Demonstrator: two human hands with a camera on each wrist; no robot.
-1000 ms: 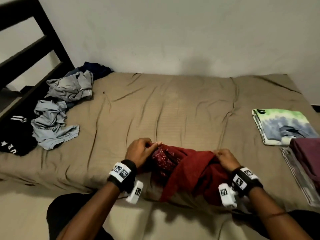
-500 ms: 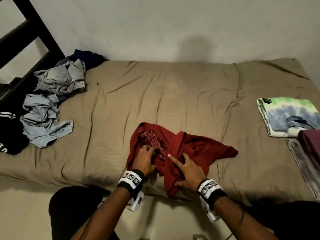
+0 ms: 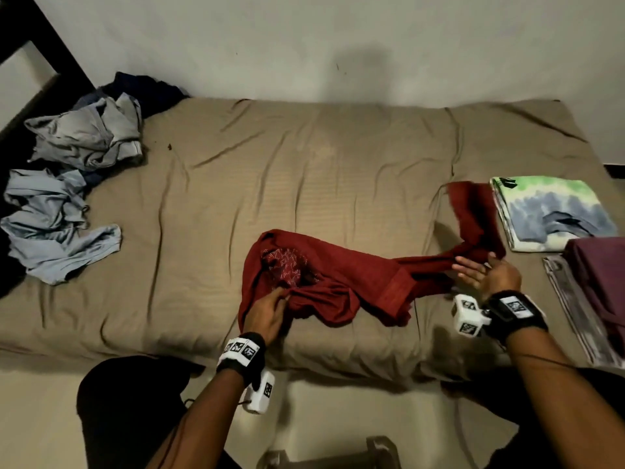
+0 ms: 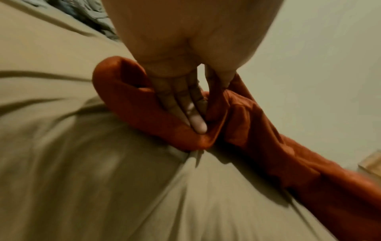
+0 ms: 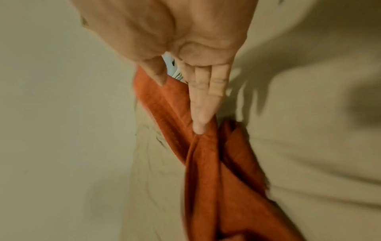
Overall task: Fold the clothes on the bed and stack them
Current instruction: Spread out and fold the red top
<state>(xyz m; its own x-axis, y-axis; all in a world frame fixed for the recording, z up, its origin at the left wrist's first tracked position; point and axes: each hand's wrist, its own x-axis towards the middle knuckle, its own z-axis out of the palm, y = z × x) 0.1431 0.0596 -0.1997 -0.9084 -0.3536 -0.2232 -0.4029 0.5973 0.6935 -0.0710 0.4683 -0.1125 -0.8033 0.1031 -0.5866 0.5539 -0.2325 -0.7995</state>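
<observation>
A crumpled red garment [image 3: 338, 265] lies near the front edge of the tan bed [image 3: 304, 164], and one end reaches right as far as the folded tie-dye shirt [image 3: 548, 211]. My left hand [image 3: 287, 296] pinches a bunched fold at the garment's left end. In the left wrist view the thumb and fingers [image 4: 198, 124] clamp the red cloth [image 4: 257, 130]. My right hand [image 3: 473, 269] is at the stretched right part with straight fingers. In the blurred right wrist view those fingers [image 5: 200, 117] lie against the cloth [image 5: 206, 179], and the thumb is held apart.
Unfolded clothes are heaped at the bed's left end: a grey piece [image 3: 88, 137], a light blue piece [image 3: 50, 225] and a dark navy one [image 3: 142, 89]. A folded purple garment [image 3: 598, 275] lies on a striped one [image 3: 568, 306] at the right edge. A dark frame [image 3: 33, 38] stands at the far left.
My right hand has swept to the right and drawn one end of the red garment out toward the tie-dye shirt. My left hand has stayed on the garment's left end.
</observation>
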